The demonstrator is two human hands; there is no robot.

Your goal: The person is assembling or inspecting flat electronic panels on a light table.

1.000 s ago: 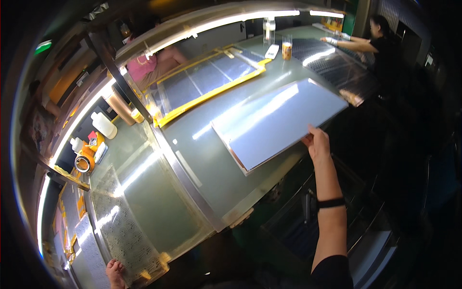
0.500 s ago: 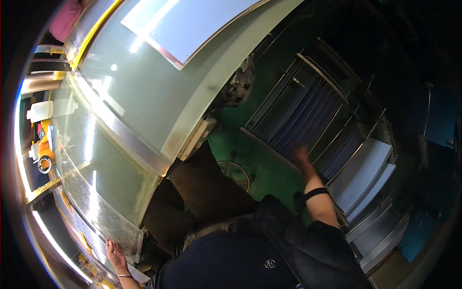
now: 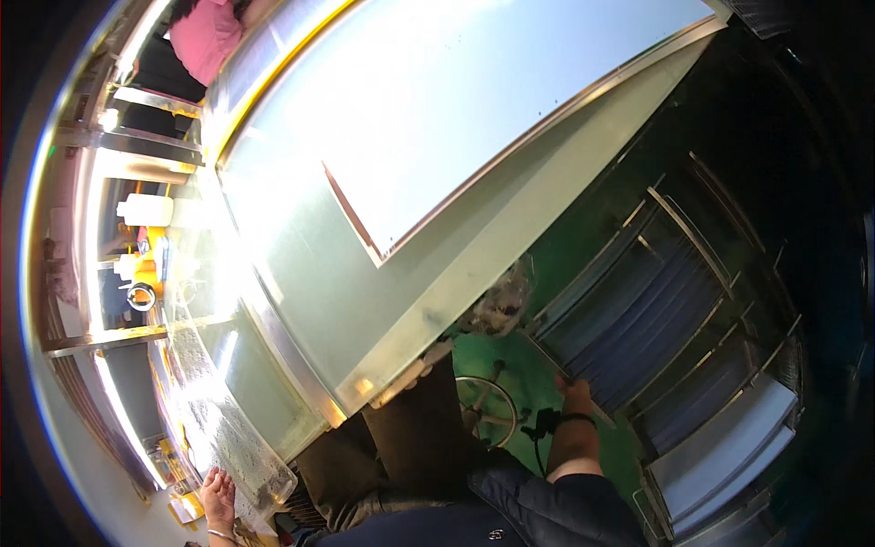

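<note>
My left hand (image 3: pixel 218 498) is at the lower left, beside the corner of a clear, speckled plastic sheet (image 3: pixel 239 447) on the light table. Its fingers are loosely bent and slightly apart, with nothing seen in them. My right hand (image 3: pixel 574 394) reaches out at the right, at the near edge of a metal rack (image 3: pixel 609 419) that holds several dark blue flat panels (image 3: pixel 643 319). Its fingers are partly hidden and blurred, so I cannot tell whether they grip the rack. A large pale panel (image 3: pixel 437 137) with a thin edge lies on the glass table top (image 3: pixel 328 292).
A metal strip (image 3: pixel 273 301) divides the table top. White bottles (image 3: pixel 146 211) and a tape roll (image 3: pixel 141 295) stand at the far left. Pale boards (image 3: pixel 725 447) sit in the lower right rack. A round stool base (image 3: pixel 488 410) is on the green floor. A person in pink (image 3: pixel 205 41) is at the upper left.
The view has shifted, so table, racks and panel sit lower and further right. My right hand has come to the rack's near edge from over its panels. My left hand stays by the clear sheet.
</note>
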